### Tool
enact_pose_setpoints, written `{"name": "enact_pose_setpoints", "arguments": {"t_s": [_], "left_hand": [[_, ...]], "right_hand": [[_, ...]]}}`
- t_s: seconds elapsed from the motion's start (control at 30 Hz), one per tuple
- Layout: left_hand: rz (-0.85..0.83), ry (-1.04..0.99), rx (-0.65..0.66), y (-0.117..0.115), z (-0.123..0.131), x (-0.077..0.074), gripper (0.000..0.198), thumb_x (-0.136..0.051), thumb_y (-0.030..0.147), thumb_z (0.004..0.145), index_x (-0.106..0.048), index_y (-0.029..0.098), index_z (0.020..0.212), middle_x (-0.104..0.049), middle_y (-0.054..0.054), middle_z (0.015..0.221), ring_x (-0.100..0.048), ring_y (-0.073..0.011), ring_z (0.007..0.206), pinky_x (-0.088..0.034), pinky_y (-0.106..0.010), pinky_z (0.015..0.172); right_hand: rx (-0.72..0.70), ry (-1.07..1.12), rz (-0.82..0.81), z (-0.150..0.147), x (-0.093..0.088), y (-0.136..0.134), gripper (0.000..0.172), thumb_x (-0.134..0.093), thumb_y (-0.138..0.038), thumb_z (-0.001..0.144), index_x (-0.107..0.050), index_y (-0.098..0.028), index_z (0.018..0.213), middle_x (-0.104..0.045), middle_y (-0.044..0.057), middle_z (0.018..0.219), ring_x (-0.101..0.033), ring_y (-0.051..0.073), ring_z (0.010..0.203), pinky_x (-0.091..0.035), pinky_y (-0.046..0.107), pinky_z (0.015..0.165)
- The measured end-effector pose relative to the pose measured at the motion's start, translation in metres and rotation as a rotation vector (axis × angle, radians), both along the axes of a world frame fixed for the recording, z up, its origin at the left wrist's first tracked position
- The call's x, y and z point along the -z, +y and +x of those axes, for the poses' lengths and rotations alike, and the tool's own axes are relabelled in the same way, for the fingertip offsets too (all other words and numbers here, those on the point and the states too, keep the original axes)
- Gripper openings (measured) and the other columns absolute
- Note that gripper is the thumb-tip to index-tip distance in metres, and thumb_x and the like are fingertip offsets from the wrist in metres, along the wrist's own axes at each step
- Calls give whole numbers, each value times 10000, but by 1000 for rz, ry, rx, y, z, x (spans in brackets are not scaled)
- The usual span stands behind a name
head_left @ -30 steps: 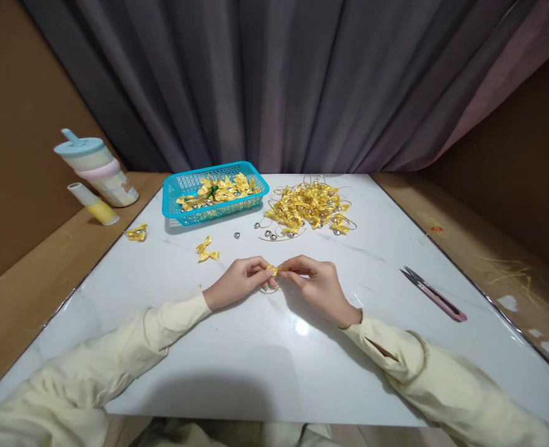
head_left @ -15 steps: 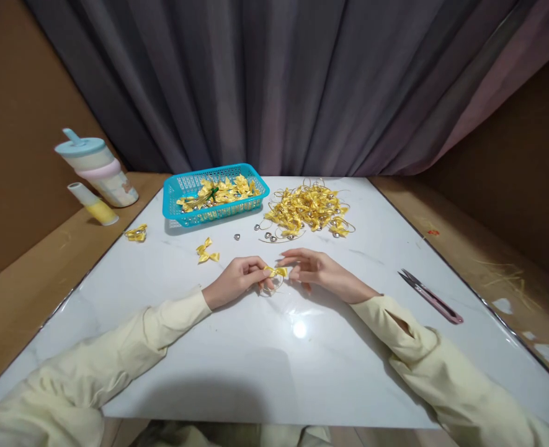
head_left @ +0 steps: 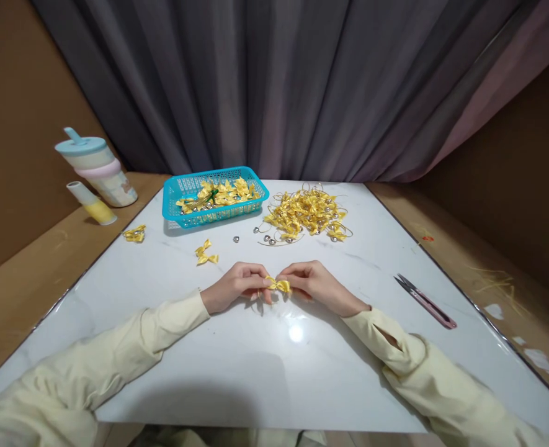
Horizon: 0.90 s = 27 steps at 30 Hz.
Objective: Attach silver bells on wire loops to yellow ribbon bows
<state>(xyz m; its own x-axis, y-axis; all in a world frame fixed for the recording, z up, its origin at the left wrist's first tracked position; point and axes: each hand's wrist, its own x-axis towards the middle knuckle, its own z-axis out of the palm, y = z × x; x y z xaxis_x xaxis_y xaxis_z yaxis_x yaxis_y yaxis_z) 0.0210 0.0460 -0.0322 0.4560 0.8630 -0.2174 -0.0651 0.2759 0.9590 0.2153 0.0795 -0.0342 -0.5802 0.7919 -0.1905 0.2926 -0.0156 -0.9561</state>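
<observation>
Just above the middle of the white table, a yellow ribbon bow (head_left: 280, 285) is pinched at its left side by my left hand (head_left: 241, 287). A thin gold cord loops down below it, partly hidden by the fingers. My right hand (head_left: 315, 285) closes its thumb and forefinger on the bow's right side. Beyond the hands lies a pile of yellow bows with cords and small silver bells (head_left: 309, 211). Two loose yellow bows (head_left: 206, 253) rest to the left of my left hand, and a single silver bell (head_left: 236, 239) sits near them.
A blue plastic basket (head_left: 172, 214) with more bows stands at the back left. Pink-handled thread snips (head_left: 425, 302) lie on the right. A tumbler (head_left: 104, 171) and a small yellow bottle (head_left: 92, 203) stand far left, near another bow clump (head_left: 134, 234).
My right hand has moved left to the bow, and its spread fingers have closed on the bow's right side. My left hand keeps its pinch. The view has shifted slightly.
</observation>
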Motion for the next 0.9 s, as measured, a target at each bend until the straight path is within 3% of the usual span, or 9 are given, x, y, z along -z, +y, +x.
{"name": "enact_pose_setpoints", "arguments": {"t_s": [0.13,0.2,0.27,0.37,0.47,0.57,0.73,0.9], "left_hand": [[-14,2,12,2,0,-1,220,-656,310,706,-562,120,647,-672,-61,617,-384,-61,451,-221,-219,458],[-4,16,15,1,1,-2,233,-654,321,706,-554,121,641,-671,-63,615,-372,-59,444,-211,-223,457],[7,30,18,0,1,-2,237,-651,325,709,-547,122,641,-669,-63,612,-367,-59,446,-208,-223,459],[19,40,23,-1,2,-1,233,-645,319,716,-538,124,646,-668,-62,615,-370,-60,457,-208,-221,461],[16,38,5,0,2,0,239,-636,329,723,-529,127,655,-664,-59,617,-347,-56,450,-186,-220,450],[23,42,-8,1,2,1,242,-625,340,734,-519,132,672,-660,-51,618,-311,-51,435,-169,-219,437],[79,68,-5,0,2,3,245,-606,350,755,-518,132,685,-654,-44,625,-322,-53,448,-199,-212,443],[129,93,-1,-1,4,5,249,-598,361,757,-523,131,699,-652,-48,640,-353,-61,465,-248,-216,464]], "right_hand": [[163,-70,486,0,2,0,211,-592,-329,781,-716,-158,768,-603,57,797,-514,115,620,-407,241,564],[178,-139,710,1,3,-2,210,-543,-270,809,-726,-166,813,-618,76,808,-547,149,694,-424,268,632],[181,-184,801,1,4,-4,236,-500,-231,824,-722,-156,852,-647,82,753,-569,166,691,-426,280,647],[266,-161,670,-1,4,-7,239,-506,-268,823,-711,-147,843,-684,67,701,-577,153,595,-427,267,599],[404,-46,367,-5,1,-10,253,-552,-349,792,-691,-139,818,-696,60,713,-509,111,457,-403,248,494],[450,136,127,-9,-4,-10,268,-626,-374,740,-670,-133,849,-705,83,835,-447,70,396,-382,238,441],[419,444,-133,-10,-13,-9,299,-679,-346,725,-640,-170,963,-630,91,1134,-524,71,489,-395,214,437],[460,523,-259,-9,-16,-6,240,-692,-327,720,-653,-155,883,-624,73,1135,-369,3,431,-289,167,364]]}}
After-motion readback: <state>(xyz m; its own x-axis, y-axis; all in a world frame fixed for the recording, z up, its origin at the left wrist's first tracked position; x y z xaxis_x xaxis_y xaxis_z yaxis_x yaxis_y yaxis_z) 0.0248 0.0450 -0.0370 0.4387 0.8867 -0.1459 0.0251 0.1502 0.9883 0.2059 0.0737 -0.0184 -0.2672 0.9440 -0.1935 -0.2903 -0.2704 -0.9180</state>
